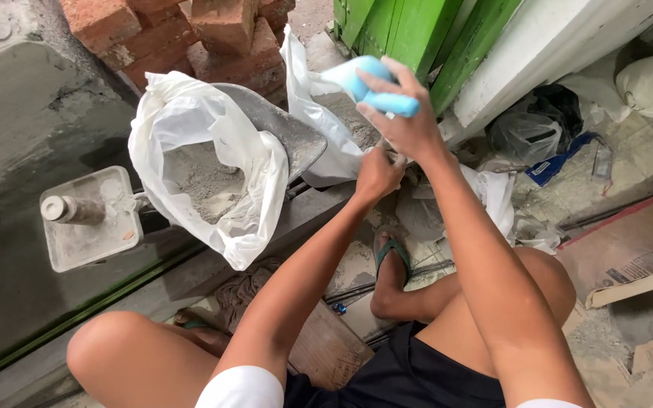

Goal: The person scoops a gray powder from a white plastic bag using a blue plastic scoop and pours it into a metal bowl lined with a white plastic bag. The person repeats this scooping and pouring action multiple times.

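**A:** Looking at the upper middle of the frame, is that right hand (410,125) holding a blue scoop (368,87)?

**B:** Yep, fingers wrapped tight round the handle, cup end tipped up-left, right over an open white bag (319,121) of grey powder.

**A:** And the left hand (377,172)?

**B:** Just below it, clenched on something at that bag's edge, can't tell what exactly.

**A:** The other sack?

**B:** Bigger white bag (190,113), left of centre, open, grey powder inside, leaning on a metal pan (281,128). Red bricks (183,34) stacked at the top.
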